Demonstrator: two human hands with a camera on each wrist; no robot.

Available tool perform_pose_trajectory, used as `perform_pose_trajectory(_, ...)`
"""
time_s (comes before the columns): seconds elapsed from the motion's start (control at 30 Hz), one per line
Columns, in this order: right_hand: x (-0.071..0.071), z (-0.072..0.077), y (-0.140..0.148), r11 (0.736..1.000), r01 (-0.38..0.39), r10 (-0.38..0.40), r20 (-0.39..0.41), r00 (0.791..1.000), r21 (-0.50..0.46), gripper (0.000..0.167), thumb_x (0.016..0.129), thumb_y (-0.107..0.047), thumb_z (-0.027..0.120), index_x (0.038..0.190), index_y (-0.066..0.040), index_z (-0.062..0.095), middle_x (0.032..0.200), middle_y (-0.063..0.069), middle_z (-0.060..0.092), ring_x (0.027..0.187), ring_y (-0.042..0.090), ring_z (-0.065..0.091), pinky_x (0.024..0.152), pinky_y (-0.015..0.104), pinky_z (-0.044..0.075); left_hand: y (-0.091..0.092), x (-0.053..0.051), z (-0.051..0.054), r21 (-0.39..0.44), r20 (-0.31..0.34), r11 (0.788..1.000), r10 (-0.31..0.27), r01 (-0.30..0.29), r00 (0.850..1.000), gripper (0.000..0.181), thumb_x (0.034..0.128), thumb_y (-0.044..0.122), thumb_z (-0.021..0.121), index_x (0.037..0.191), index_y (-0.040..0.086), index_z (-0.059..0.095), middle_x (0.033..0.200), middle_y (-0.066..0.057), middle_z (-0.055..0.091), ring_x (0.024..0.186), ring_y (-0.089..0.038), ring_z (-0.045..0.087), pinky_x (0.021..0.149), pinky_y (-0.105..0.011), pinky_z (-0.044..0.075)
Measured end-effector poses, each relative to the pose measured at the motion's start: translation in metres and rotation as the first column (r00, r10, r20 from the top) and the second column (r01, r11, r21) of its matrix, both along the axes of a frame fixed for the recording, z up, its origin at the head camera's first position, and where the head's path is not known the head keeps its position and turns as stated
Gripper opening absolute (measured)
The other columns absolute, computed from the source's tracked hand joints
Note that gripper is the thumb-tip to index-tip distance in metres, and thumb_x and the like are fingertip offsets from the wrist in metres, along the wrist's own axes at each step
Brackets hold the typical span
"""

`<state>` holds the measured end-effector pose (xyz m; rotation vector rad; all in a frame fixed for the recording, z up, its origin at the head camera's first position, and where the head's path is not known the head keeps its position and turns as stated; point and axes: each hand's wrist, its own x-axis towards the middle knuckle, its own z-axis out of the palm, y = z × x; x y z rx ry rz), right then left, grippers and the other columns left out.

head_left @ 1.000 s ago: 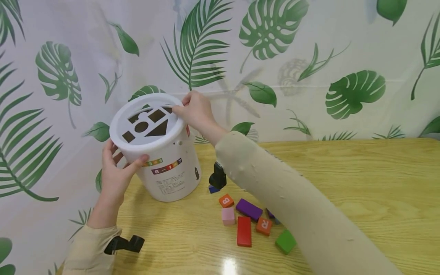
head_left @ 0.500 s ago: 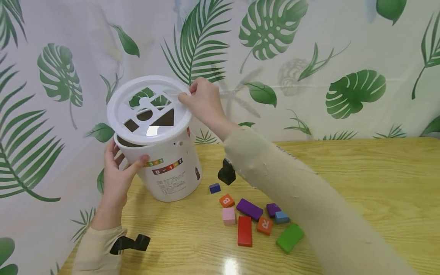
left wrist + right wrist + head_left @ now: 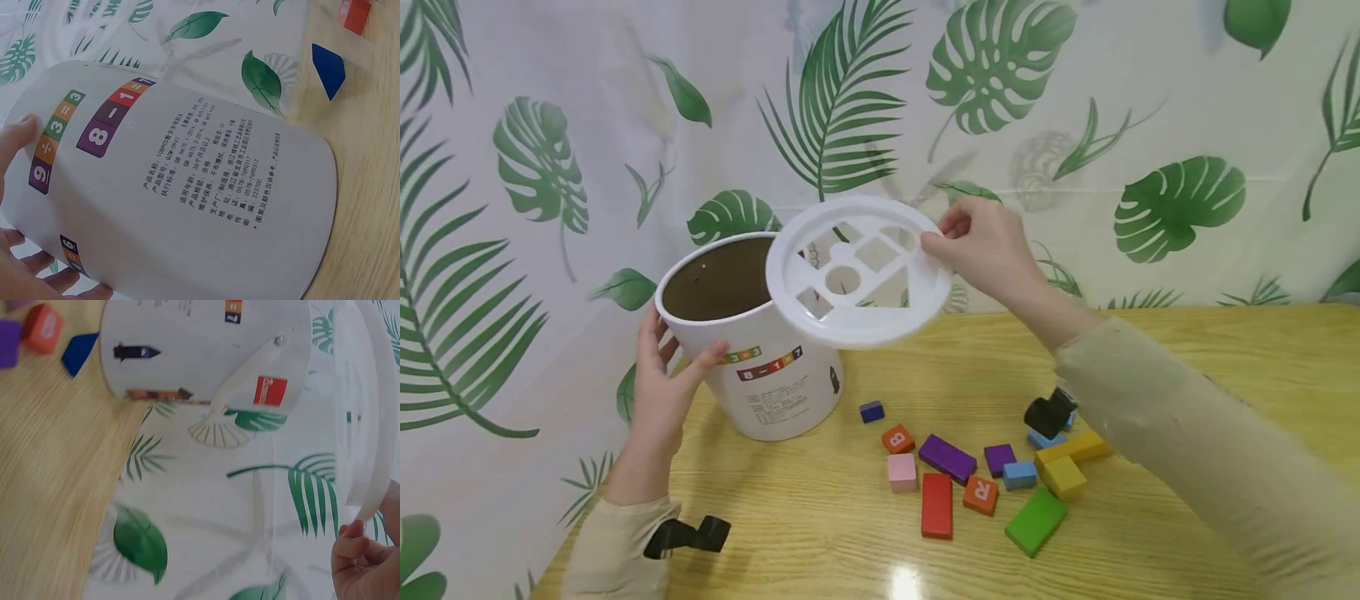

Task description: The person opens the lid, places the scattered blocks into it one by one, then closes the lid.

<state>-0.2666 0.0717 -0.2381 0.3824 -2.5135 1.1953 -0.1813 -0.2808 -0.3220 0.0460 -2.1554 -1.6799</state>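
Observation:
A white bucket [image 3: 775, 392] stands uncovered on the wooden table, its brown inside in view. My left hand [image 3: 662, 387] grips its left side near the top, thumb on the printed front and the other fingers round the far side. Number labels and small print cover the bucket's wall [image 3: 206, 250] in the left wrist view. With my right hand [image 3: 988, 246] I pinch the edge of a round white lid [image 3: 868, 325] with cut-out shapes. The lid hangs tilted in the air right of the bucket's opening. From the right wrist, the lid [image 3: 369, 425] appears nearly edge-on.
Coloured blocks lie right of the bucket, among them a dark blue block [image 3: 872, 412], a purple block [image 3: 947, 457], a red block [image 3: 937, 506], a green block [image 3: 1036, 522] and a yellow block [image 3: 1065, 477]. A leaf-patterned sheet [image 3: 865, 100] hangs behind the table.
My right hand has lifted the lid off the bucket and carried it to the right. My left hand has kept its grip. More blocks show from behind the right sleeve.

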Motion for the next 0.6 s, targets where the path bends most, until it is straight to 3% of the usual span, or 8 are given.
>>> perform_pose_trajectory(0.3, 0.019, -0.024, 0.076, 0.994, 0.066, -0.071, 0.056, 0.996, 0.087, 0.030, 0.086, -0.031, 0.069, 0.092, -0.002, 0.063, 0.086, 0.011, 0.063, 0.077, 0.022, 0.055, 0.057, 0.024, 0.045, 0.001, -0.002, -0.002, 0.038, -0.001, 0.999, -0.016, 0.016, 1.000, 0.090, 0.0844, 0.021, 0.074, 0.151, 0.040, 0.016, 0.154, 0.006, 0.018, 0.139, -0.027, 0.021, 0.106, -0.056, 0.029)
perform_pose_trajectory(0.6, 0.029, -0.050, 0.128, 0.976, 0.124, -0.144, 0.101, 0.984, 0.181, 0.038, 0.086, -0.038, 0.068, 0.094, -0.001, 0.062, 0.084, 0.011, 0.062, 0.071, 0.023, 0.053, 0.050, 0.028, 0.043, 0.001, -0.001, -0.001, 0.047, -0.009, 0.999, -0.012, 0.012, 1.000, 0.090, 0.0849, 0.020, 0.073, 0.151, 0.040, 0.016, 0.154, 0.005, 0.019, 0.139, -0.026, 0.021, 0.107, -0.056, 0.029)
